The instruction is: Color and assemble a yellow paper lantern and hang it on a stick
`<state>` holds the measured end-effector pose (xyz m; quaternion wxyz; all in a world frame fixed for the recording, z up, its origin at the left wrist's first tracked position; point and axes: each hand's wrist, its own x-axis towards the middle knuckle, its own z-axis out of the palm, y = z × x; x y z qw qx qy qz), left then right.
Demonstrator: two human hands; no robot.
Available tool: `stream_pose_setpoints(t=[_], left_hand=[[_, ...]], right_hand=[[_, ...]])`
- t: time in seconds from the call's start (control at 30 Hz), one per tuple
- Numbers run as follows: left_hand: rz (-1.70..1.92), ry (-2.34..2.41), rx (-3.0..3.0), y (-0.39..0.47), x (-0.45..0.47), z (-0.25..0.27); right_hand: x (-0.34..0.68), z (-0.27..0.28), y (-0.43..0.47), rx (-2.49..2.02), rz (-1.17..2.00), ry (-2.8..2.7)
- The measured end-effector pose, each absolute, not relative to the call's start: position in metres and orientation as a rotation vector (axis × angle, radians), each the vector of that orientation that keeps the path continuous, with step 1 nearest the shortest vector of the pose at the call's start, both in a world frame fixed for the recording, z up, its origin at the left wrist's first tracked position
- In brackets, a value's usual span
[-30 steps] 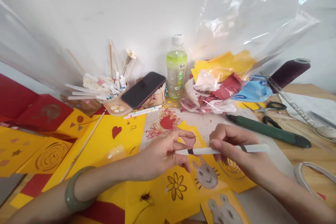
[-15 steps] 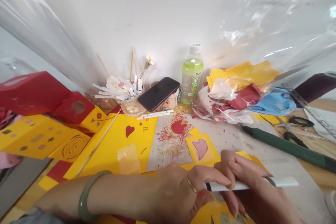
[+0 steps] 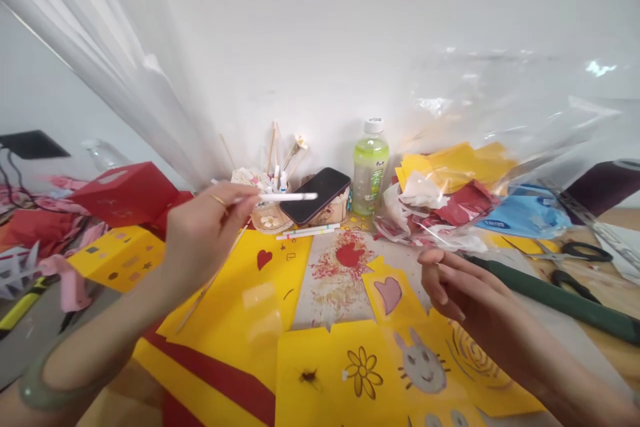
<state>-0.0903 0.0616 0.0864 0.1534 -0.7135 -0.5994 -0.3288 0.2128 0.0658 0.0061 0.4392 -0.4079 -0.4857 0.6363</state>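
Pen (image 3: 290, 197) in the left hand (image 3: 203, 233), toward the desk's (image 3: 618, 285) back edge

The pen is in the air left of the desk's middle, pinched between thumb and fingers. The right hand (image 3: 465, 293), nearer the right edge, has loosely curled fingers and appears to grip nothing. For good handling, a light pinch and a level barrel should serve; best to keep the pen clear of the phone (image 3: 320, 192), slanted near the back edge, and the loose pens (image 3: 307, 233) in front of it. The left hand hides one end of the pen and partly covers the basket (image 3: 268, 221). The right palm is out of sight; the lowest drawing (image 3: 459, 417) is cut off.
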Motion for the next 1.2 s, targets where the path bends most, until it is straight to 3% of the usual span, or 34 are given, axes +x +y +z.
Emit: stream_pose_setpoints(t=[0.27,0.6,0.87,1.0,1.13,1.2], left_hand=[[-0.326,-1.739,-1.774,0.094,-0.118,0.08],[0.1,-1.607,-1.927,0.119,-0.119,0.095],[-0.321,-1.811,-1.88,0.118,-0.116,0.085],[-0.653,-1.788,-1.831,0.075,-0.099,0.073],[-0.753,-1.649,-2.545,0.04,-0.065,0.033],[-0.574,-1.685,-2.857,0.034,-0.046,0.014]], right_hand=[[0.216,0.012,0.064,-1.014,1.461,-1.231],[0.25,0.032,0.039,-1.164,1.155,-1.338],[0.283,-0.003,0.035,-1.679,0.592,-2.004],[0.293,-0.027,0.041,-1.641,0.397,-2.238],[0.291,-0.033,0.053,-1.707,0.482,-2.186],[0.289,-0.032,0.058,-1.738,0.55,-2.146]])
